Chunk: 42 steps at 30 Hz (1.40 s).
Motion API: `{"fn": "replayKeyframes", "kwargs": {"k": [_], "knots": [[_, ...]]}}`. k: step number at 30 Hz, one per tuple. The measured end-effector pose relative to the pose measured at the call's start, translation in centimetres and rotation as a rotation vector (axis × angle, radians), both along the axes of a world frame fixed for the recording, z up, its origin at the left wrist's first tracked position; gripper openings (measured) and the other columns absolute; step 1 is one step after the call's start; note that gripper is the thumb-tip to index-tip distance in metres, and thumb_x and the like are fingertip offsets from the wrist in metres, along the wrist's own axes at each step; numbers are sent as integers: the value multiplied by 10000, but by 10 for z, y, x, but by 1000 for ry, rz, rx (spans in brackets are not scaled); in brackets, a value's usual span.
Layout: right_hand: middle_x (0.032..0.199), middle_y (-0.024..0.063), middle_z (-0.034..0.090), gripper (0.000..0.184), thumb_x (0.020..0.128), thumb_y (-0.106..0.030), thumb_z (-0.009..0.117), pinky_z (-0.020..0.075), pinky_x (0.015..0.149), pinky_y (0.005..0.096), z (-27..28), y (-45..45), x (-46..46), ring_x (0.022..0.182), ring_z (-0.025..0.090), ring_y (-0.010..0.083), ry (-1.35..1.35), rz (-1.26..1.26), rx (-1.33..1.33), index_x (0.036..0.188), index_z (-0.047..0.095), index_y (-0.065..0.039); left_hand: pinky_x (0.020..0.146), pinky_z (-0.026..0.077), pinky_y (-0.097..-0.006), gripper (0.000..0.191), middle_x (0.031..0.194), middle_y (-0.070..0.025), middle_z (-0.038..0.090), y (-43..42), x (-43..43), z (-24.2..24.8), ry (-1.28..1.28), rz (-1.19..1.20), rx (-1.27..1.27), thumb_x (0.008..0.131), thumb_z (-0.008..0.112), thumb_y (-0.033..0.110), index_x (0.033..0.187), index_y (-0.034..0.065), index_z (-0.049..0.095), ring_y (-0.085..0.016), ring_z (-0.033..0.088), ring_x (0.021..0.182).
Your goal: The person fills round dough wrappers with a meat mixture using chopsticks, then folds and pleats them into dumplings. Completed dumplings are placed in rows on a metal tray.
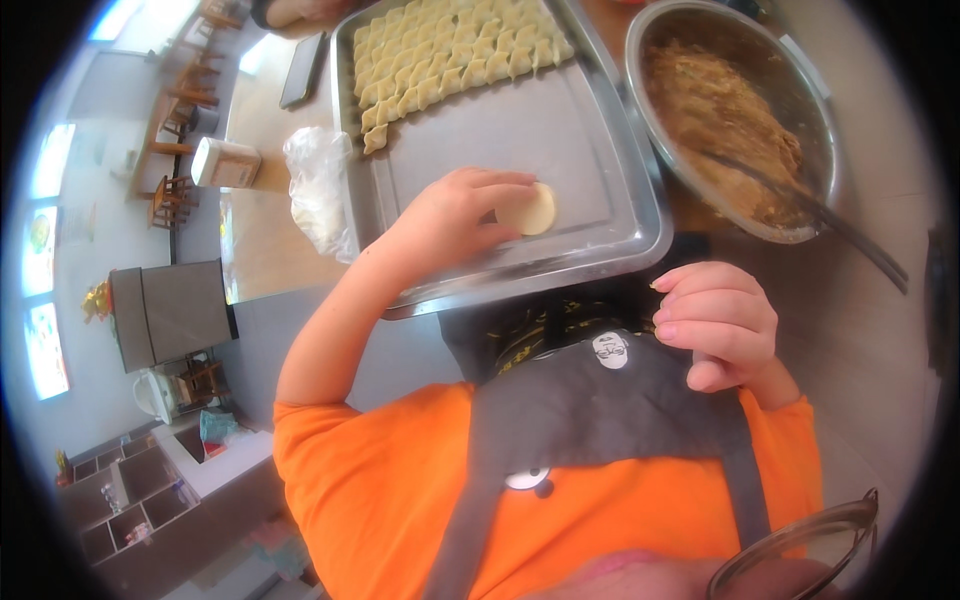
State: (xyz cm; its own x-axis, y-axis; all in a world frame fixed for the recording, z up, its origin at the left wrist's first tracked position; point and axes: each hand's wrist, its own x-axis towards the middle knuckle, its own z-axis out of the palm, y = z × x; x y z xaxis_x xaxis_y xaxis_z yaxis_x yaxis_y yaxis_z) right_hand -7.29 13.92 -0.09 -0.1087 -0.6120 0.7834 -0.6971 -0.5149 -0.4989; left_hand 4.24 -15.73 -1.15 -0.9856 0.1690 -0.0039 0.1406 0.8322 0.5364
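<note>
My left hand (469, 214) is over the near part of a metal tray (495, 139), its fingers on the edge of a round dough wrapper (538, 211). Whether the fingers pinch the wrapper cannot be told. Rows of folded dumplings (450, 56) fill the tray's far part. My right hand (712, 322) is raised beyond the tray's near right corner, in front of the grey apron, with its fingers curled; nothing shows in it. Right of the tray, a steel bowl (637, 97) holds brown minced filling (720, 112), with dark chopsticks (832, 214) resting in it and over its rim.
Left of the tray on the wooden table (262, 247) lie a clear plastic bag (319, 187) with pale contents, a white container (225, 163) and a phone (303, 69). Another person's arm (292, 11) rests at the table's far side. The bowl stands close against the tray's right rim.
</note>
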Motion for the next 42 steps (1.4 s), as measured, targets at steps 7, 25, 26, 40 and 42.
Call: {"fn": "replayKeyframes", "kwargs": {"k": [7, 25, 26, 40, 42], "knots": [[888, 100, 671, 403, 967, -392, 617, 619, 743, 406, -1, 12, 5, 795, 654, 257, 8, -45, -5, 947, 690, 4, 993, 478, -426, 476, 1269, -68, 655, -6, -6, 0, 123, -123, -83, 729, 792, 84, 1183, 105, 650, -321, 600, 1121], [782, 106, 645, 477, 1021, -407, 510, 564, 868, 508, 8, 6, 17, 696, 614, 233, -517, 189, 68, 871, 660, 20, 1064, 458, -439, 258, 1320, -236, 592, 18, 7, 7, -130, 542, 1351, 1000, 492, 127, 1197, -20, 572, -326, 562, 1257], [759, 102, 632, 504, 1033, -420, 477, 540, 910, 526, 9, 1, 21, 679, 595, 224, -720, 262, 66, 848, 649, 17, 1076, 451, -448, 298, 1324, -257, 579, 29, 8, 15, -156, 607, 1561, 1023, 449, 148, 1234, -41, 542, -335, 554, 1266], [585, 1, 416, 567, 1090, -438, 180, 414, 1084, 569, 29, -3, 53, 589, 433, 154, -1582, 448, 195, 665, 394, -131, 1077, 463, -417, 398, 1383, -211, 534, 127, 64, 40, -293, 368, 1779, 1049, 430, 177, 1341, -90, 470, -286, 562, 1251], [584, 1, 417, 563, 1091, -437, 185, 407, 1089, 572, 27, 3, 60, 584, 430, 154, -1576, 423, 195, 663, 391, -134, 1074, 463, -409, 381, 1380, -206, 540, 134, 71, 33, -265, 352, 1766, 1044, 448, 167, 1331, -80, 485, -277, 563, 1251]]}}
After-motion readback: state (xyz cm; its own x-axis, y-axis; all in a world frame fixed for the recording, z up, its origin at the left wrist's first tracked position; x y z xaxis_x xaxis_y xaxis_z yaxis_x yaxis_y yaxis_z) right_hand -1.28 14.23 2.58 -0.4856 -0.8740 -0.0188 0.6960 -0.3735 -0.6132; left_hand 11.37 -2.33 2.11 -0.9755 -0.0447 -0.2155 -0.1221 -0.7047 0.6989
